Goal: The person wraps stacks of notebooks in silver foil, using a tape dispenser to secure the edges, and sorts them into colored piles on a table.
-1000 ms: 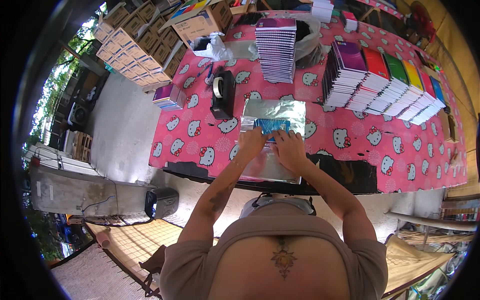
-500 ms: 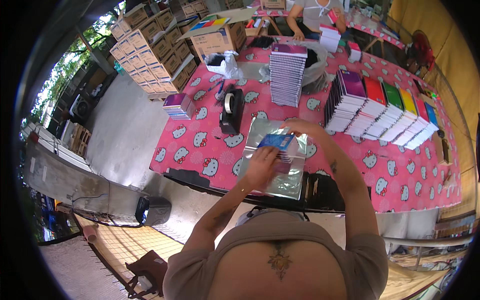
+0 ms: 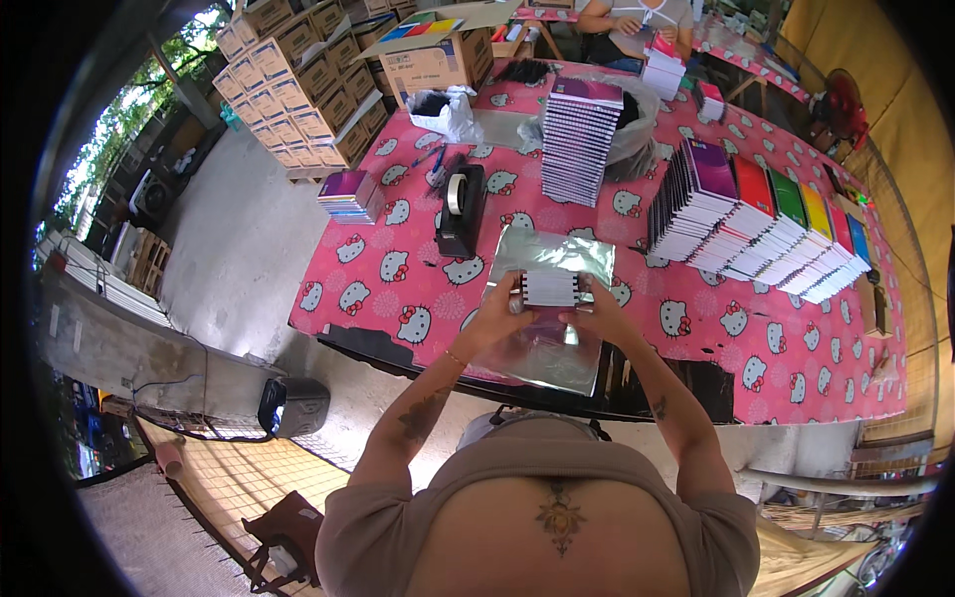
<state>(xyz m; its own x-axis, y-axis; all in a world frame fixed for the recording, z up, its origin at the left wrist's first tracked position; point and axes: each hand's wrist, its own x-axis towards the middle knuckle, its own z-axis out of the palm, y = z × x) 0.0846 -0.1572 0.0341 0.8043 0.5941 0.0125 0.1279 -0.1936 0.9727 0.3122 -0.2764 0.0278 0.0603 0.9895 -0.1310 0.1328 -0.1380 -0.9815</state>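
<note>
Over the sheet (image 3: 559, 366), left hand (image 3: 500, 314) and right hand (image 3: 603, 314) grip the notebooks (image 3: 551, 290) at opposite ends; uneven squeezing could skew them.

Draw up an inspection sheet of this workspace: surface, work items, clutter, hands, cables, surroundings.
Surface: pink patterned table cover, torn at the near edge with black showing.
Job's things: small stack of white-paged notebooks with black bindings, held above a shiny silvery rectangular sheet; tall stack of purple-topped spiral notebooks beyond.
Clutter: black tape dispenser and crumpled white plastic bag.
Hands: bare left hand and bare right hand grip opposite ends of the small stack.
Cables: nothing seen on the table.
Surroundings: stacked brown cardboard boxes at left, black plastic bin on the floor, co-worker at the far side.
</note>
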